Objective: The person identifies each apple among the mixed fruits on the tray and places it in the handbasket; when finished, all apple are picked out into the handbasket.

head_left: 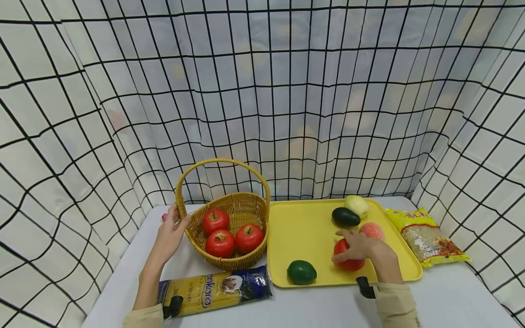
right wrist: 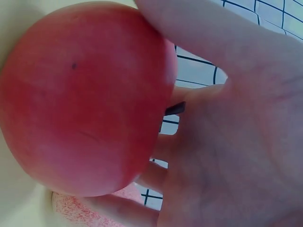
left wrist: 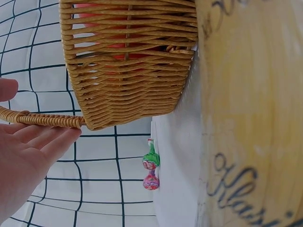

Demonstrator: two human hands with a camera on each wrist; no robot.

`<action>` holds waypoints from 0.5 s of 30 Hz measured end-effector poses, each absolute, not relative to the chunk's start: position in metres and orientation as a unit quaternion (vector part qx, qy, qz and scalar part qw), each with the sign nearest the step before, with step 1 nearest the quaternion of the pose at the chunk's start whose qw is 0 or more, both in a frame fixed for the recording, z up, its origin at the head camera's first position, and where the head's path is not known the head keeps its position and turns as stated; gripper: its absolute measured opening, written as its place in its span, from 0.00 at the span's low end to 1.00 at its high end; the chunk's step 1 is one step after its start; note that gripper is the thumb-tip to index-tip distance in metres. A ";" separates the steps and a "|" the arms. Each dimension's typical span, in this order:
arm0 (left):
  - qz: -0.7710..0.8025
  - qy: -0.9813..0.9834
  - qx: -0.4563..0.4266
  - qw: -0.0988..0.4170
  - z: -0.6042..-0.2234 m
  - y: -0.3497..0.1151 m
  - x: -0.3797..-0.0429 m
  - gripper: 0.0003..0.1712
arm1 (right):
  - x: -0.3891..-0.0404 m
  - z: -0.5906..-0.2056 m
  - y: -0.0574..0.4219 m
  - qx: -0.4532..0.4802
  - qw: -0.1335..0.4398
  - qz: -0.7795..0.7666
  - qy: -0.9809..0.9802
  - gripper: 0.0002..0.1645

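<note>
My left hand [head_left: 169, 234] holds the left side of the arched handle [left wrist: 52, 119] of a yellow-brown wicker basket [left wrist: 125, 97]. The thumb is on one side of the handle and the fingers on the other. Inside the basket lie red apples [head_left: 220, 243]. Over on the yellow tray [head_left: 301, 228], my right hand [head_left: 358, 248] grips another red apple [right wrist: 85, 99], thumb on one side and fingers on the other. A dark stem shows toward the palm. Close behind that hand sits a pinkish peach-like fruit [head_left: 372, 231].
A dark avocado-like fruit [head_left: 345, 217] and a pale yellow-green fruit [head_left: 357, 206] lie at the tray's back, a green fruit [head_left: 301, 272] at its front. A pasta pack [head_left: 217, 289] lies before the basket, a yellow bag [head_left: 428, 238] right of the tray. Lollipops [left wrist: 151, 163] lie left.
</note>
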State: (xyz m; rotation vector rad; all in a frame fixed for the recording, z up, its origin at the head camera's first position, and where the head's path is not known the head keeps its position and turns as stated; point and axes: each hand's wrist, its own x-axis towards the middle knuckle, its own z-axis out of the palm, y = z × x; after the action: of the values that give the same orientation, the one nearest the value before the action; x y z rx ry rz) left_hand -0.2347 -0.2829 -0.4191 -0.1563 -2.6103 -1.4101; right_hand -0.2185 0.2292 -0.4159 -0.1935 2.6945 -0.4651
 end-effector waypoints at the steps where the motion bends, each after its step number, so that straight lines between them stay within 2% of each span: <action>1: -0.473 -0.875 -0.052 0.086 -0.419 -0.283 -0.235 0.43 | -0.218 -0.415 0.230 -0.067 0.201 -0.164 0.963 0.55; 15: -0.474 -0.874 -0.052 0.088 -0.420 -0.283 -0.236 0.43 | -0.215 -0.407 0.230 -0.050 0.228 -0.183 0.955 0.47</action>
State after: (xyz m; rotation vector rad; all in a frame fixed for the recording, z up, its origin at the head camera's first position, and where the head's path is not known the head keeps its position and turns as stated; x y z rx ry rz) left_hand -0.2362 -0.2829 -0.4204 -0.1538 -2.6021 -1.4120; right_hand -0.2151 0.2299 -0.4073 -0.1374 2.6291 -0.5053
